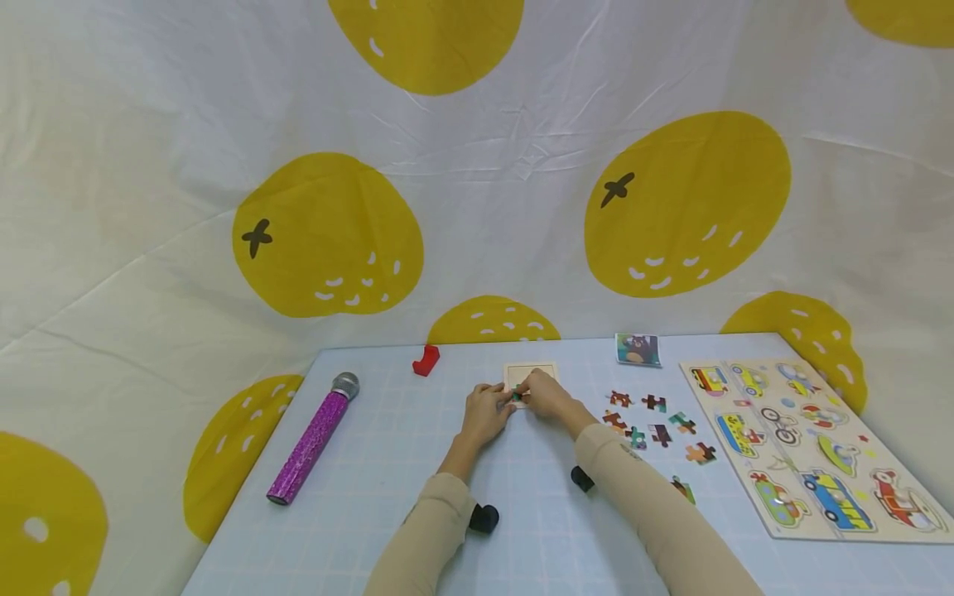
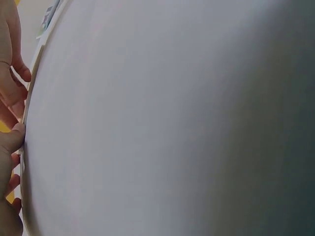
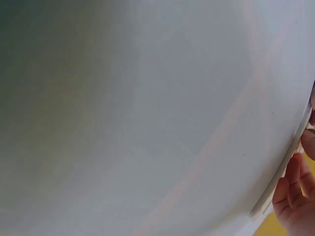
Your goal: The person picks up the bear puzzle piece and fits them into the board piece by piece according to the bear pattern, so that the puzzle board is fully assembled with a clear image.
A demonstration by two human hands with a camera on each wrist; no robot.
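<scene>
A small square wooden puzzle tray (image 1: 524,374) lies on the light blue table in front of me. My left hand (image 1: 486,414) grips its near left corner, with the thumb against the edge in the left wrist view. Over the tray's lower left part, my right hand (image 1: 550,397) pinches a small green jigsaw piece (image 1: 517,395) with thumb and fingertips. The two hands are close together, and the fingers partly cover the piece and the tray. Both wrist views show mostly tabletop, with the hands and the tray's edge only at the side.
Loose jigsaw pieces (image 1: 660,435) lie scattered right of the tray. Behind them is a bear picture card (image 1: 638,350). A vehicle puzzle board (image 1: 778,463) covers the right side. To the left are a glittery purple microphone (image 1: 309,447) and a red block (image 1: 426,361).
</scene>
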